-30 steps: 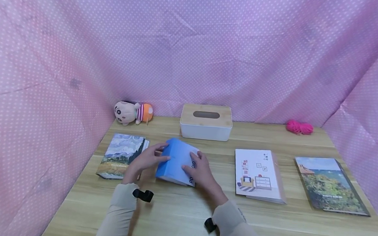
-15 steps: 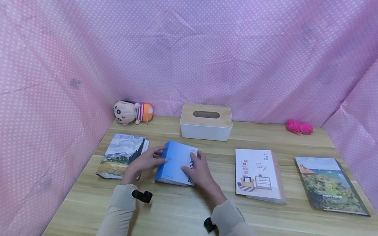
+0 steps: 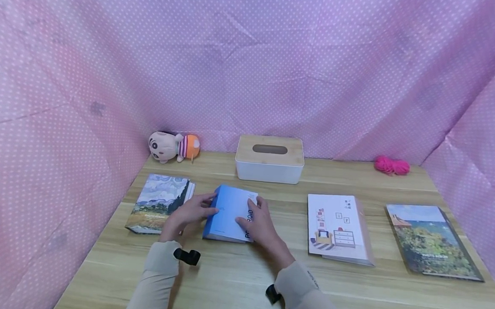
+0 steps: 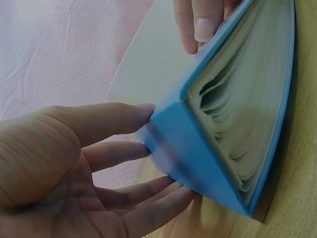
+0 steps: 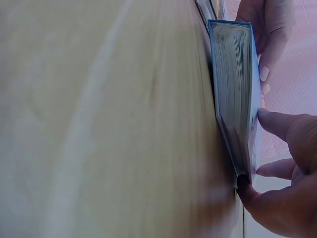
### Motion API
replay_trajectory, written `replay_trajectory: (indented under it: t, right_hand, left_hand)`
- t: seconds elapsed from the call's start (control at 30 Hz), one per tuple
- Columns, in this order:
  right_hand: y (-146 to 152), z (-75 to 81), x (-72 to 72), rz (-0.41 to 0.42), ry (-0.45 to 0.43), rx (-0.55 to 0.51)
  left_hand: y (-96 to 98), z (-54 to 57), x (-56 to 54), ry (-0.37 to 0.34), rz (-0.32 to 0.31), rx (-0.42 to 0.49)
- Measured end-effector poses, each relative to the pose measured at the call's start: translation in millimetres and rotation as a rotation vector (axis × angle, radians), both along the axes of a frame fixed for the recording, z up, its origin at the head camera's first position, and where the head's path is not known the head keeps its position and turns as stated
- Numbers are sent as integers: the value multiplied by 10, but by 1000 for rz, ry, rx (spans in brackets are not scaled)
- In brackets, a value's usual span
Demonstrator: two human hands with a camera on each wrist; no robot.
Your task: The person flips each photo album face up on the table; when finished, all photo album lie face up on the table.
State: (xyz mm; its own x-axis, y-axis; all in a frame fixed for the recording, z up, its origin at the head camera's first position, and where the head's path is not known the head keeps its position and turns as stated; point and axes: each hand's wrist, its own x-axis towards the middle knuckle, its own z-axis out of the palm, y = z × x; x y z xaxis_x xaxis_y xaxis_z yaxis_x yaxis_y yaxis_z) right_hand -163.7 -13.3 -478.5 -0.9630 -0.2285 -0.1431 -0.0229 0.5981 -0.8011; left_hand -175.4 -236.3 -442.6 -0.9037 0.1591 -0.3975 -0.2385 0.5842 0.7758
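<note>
A blue photo album (image 3: 227, 214), with large black lettering near its right edge, lies with its cover down on the pages between my hands. My left hand (image 3: 192, 211) has its thumb and fairly straight fingers against the spine (image 4: 190, 153); the fingertips touch it side by side. At the opposite edge, my right hand (image 3: 261, 222) holds the album: thumb and a finger (image 5: 277, 168) rest on the cover while another fingertip bends at the page edge. The right wrist view shows the thick page block (image 5: 232, 74) from the side.
Left of the blue album lies a landscape-painting album (image 3: 158, 203). On the right are a white illustrated album (image 3: 333, 227) and a seaside-painting album (image 3: 435, 242). Behind stand a tissue box (image 3: 269, 160), a plush toy (image 3: 172, 147) and pink yarn (image 3: 392, 166).
The blue album, tilted a second ago, has settled flatter and a little straighter on the table. Both hands have stayed on it, and the right has shifted slightly left.
</note>
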Motion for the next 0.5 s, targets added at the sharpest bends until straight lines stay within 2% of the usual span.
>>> replay_trajectory:
  t: [0.3,0.5]
  right_hand:
    - [-23,-25,-9,18,32,28]
    - [-36,-35,-11,9,14,23]
  left_hand:
    - [-7,0,13,1,-10,-31]
    - [-24,-36,-8,-2,-7,-28]
